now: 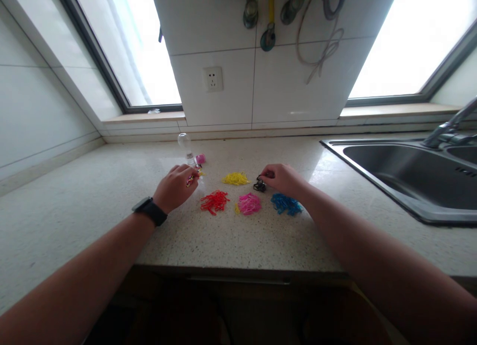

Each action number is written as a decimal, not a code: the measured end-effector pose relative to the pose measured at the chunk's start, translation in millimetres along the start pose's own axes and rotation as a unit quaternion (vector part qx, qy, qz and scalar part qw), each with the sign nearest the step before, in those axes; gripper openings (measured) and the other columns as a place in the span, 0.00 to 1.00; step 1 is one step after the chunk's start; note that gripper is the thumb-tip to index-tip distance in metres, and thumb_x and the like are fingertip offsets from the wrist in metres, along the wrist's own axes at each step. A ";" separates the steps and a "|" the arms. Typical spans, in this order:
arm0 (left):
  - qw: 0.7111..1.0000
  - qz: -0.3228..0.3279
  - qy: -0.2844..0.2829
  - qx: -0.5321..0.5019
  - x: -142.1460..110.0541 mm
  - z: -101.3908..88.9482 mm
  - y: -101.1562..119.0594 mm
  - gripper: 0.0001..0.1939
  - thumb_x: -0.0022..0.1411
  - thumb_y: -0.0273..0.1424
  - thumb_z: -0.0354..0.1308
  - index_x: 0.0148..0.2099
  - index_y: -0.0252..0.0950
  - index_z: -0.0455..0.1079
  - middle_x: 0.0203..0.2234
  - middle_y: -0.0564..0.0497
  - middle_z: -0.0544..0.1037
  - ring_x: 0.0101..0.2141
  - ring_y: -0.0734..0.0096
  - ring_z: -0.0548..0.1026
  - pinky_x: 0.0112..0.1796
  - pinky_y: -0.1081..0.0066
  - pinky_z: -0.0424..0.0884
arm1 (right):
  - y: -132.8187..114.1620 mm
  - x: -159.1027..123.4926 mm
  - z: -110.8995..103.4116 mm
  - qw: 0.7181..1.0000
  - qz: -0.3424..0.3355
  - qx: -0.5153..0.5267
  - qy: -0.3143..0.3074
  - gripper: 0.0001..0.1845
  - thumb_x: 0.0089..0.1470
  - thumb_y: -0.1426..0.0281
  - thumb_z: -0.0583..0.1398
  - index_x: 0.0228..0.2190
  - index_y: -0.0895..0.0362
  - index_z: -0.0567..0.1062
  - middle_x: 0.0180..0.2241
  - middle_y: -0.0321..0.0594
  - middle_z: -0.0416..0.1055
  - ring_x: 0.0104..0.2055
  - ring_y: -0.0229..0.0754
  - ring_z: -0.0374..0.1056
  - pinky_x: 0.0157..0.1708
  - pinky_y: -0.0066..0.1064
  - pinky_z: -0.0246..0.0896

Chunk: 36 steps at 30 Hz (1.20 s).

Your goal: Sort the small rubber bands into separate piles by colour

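Observation:
Small rubber bands lie on the counter, sorted by colour. My left hand (176,185), with a dark watch on its wrist, is closed around a few mixed-colour rubber bands (191,179). My right hand (279,178) pinches a black rubber band just above the black pile (260,186). Between the hands sits a yellow pile (236,178). Nearer to me are a red pile (215,202), a pink pile (249,204) with some yellow at its left side, and a blue pile (286,204) beneath my right wrist. Beyond my left hand, a clear plastic bottle (185,146) lies by a pink cap (200,159).
A pale speckled counter (223,241) runs along a tiled wall (219,102) with a socket (213,79). On the right is a steel sink (402,176) with a faucet (450,124). Several tools and a looped cord (328,49) hang above.

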<state>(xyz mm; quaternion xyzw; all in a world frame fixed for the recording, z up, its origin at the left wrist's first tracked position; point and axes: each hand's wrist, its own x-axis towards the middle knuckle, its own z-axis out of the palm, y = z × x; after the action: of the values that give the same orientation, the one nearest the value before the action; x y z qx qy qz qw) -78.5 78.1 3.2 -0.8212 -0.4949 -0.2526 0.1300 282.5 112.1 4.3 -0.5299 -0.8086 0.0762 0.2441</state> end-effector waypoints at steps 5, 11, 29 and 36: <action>1.000 -0.009 -0.018 0.006 -0.2 0.0 -0.3 0.07 0.68 0.31 0.55 0.43 0.37 0.75 0.42 0.45 0.78 0.44 0.58 0.73 0.50 0.57 0.70 | 1.9 -1.6 -1.2 0.999 -0.019 -0.022 -0.046 0.08 0.55 0.64 0.63 0.34 0.52 0.82 0.31 0.38 0.81 0.33 0.42 0.74 0.32 0.33 0.60; 0.999 -0.024 -0.041 0.003 -0.5 0.2 -4.9 0.09 0.68 0.32 0.54 0.44 0.37 0.76 0.42 0.45 0.78 0.44 0.58 0.74 0.50 0.57 0.70 | 0.7 -2.3 -6.3 0.999 -0.014 -0.036 -0.024 0.10 0.56 0.63 0.60 0.32 0.52 0.82 0.30 0.39 0.80 0.31 0.42 0.72 0.31 0.34 0.58; 0.992 -0.048 -0.116 0.010 -0.4 1.8 -18.0 0.17 0.68 0.37 0.51 0.49 0.36 0.78 0.44 0.42 0.79 0.45 0.57 0.77 0.52 0.58 0.72 | 8.3 -0.3 -16.3 0.994 0.067 -0.011 0.081 0.11 0.57 0.64 0.60 0.33 0.53 0.82 0.31 0.41 0.80 0.32 0.44 0.72 0.33 0.36 0.61; 0.993 -0.064 -0.093 0.017 -1.9 5.2 -25.8 0.16 0.68 0.37 0.52 0.48 0.37 0.78 0.44 0.42 0.78 0.46 0.55 0.77 0.52 0.56 0.72 | 11.0 0.0 -16.1 0.995 0.062 -0.008 0.083 0.11 0.57 0.64 0.60 0.34 0.53 0.82 0.30 0.40 0.79 0.32 0.44 0.71 0.33 0.35 0.60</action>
<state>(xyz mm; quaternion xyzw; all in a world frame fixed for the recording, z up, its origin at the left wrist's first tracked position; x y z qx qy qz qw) -100.4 91.4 -3.1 -0.8052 -0.5609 -0.1746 0.0807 299.2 114.6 14.0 -0.5856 -0.7514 0.0407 0.3014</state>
